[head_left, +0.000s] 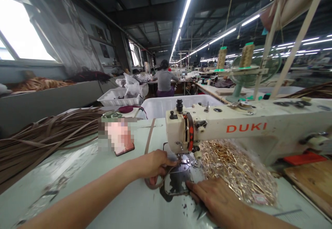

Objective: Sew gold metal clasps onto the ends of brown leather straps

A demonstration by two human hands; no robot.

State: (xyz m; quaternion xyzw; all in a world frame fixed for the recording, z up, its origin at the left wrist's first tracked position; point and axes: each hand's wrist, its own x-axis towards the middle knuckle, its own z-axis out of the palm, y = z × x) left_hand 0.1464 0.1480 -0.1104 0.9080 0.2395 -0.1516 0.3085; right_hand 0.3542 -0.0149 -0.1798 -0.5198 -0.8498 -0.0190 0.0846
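Note:
A sewing machine point(215, 125) stands before me, its needle area over a worn metal plate point(178, 182). My left hand point(157, 165) is closed on a narrow brown strap point(149, 141), its index finger reaching right up to the presser foot point(180, 158). The strap loops under that hand and runs back over the tabletop. My right hand point(216, 196) rests at the plate's near right edge, fingers curled, fingertips touching the metal. Beneath it shows a dark pointed metal piece point(200, 211); whether the hand grips it is partly hidden.
A clear bag of gold metal clasps point(233, 170) lies under the machine arm. Left are a heap of brown straps point(64, 129) and a phone point(124, 149). White bins point(166, 103) stand behind the table. Thread cones point(246, 56) rise at right. A person point(165, 80) sits further ahead.

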